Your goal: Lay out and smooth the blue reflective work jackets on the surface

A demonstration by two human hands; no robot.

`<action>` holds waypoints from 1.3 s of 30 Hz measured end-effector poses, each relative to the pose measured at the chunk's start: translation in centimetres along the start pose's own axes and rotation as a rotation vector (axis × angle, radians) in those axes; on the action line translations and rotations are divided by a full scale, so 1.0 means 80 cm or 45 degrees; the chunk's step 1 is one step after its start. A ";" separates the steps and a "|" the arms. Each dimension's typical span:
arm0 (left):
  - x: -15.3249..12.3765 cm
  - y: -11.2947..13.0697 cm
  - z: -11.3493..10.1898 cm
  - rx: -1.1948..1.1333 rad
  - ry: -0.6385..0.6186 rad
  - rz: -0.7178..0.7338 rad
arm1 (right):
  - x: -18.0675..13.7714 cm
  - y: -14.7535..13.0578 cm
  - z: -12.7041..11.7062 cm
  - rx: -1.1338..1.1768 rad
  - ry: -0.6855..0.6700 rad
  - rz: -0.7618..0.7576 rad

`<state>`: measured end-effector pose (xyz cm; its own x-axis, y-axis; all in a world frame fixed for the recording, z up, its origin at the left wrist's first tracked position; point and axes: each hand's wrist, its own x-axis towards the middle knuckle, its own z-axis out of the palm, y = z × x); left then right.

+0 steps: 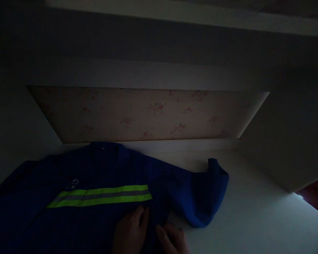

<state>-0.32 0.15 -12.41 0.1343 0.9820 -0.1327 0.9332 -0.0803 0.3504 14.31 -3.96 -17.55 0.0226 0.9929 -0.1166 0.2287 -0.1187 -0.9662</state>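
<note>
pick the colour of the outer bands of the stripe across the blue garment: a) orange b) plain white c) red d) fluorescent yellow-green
d: the stripe on the blue garment shows two yellow-green bands with a grey band between them, just above the left hand and right hand resting on the cloth.

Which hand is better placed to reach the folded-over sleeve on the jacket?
Right, probably. The right hand rests at the jacket's edge just below the sleeve; the left hand lies further in, under the reflective stripe.
</note>
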 end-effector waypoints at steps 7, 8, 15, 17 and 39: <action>-0.004 0.001 -0.002 -0.034 0.042 0.003 | -0.007 -0.007 -0.003 -0.035 -0.057 -0.018; -0.005 0.002 -0.003 -0.037 0.041 0.002 | -0.008 -0.008 -0.004 -0.043 -0.067 -0.017; -0.005 0.002 -0.003 -0.031 0.044 0.006 | -0.011 -0.016 -0.005 -0.097 -0.079 -0.074; -0.005 0.002 -0.003 -0.029 0.047 0.006 | -0.011 -0.015 -0.004 -0.084 -0.070 -0.084; -0.005 0.001 -0.001 -0.041 0.033 0.011 | -0.010 -0.014 -0.005 -0.161 -0.065 -0.135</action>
<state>-0.35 -0.21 -12.24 0.1335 0.9854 -0.1058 0.9207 -0.0838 0.3811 14.39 -4.63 -16.30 -0.0572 0.9979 -0.0299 0.3480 -0.0082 -0.9375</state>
